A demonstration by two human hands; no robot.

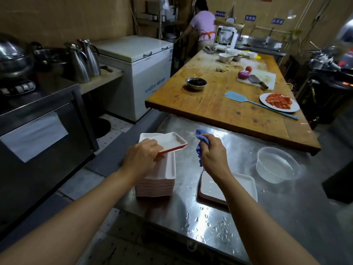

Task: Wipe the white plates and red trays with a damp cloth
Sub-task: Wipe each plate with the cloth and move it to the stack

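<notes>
left hand (pixel 142 156) grips the near end of a rectangular tray (pixel 166 142), white inside with a red rim, fingers curled over its edge. the tray is lifted and tilted above the stack of trays (pixel 162 180), its long axis running away from the hand toward the upper right, far corner pointing at the wooden table (pixel 219 104). right hand (pixel 214 155) sits just beside it to the right, fist closed tight around a blue cloth (pixel 202 138), cloth bunched above the knuckles and a tail hanging below. cloth and tray are close but apart. under the right wrist another tray (pixel 242 186) lies flat on the wet steel counter (pixel 286 217), long axis roughly across the view. a clear tub of water (pixel 277 165) stands off to the right.
</notes>
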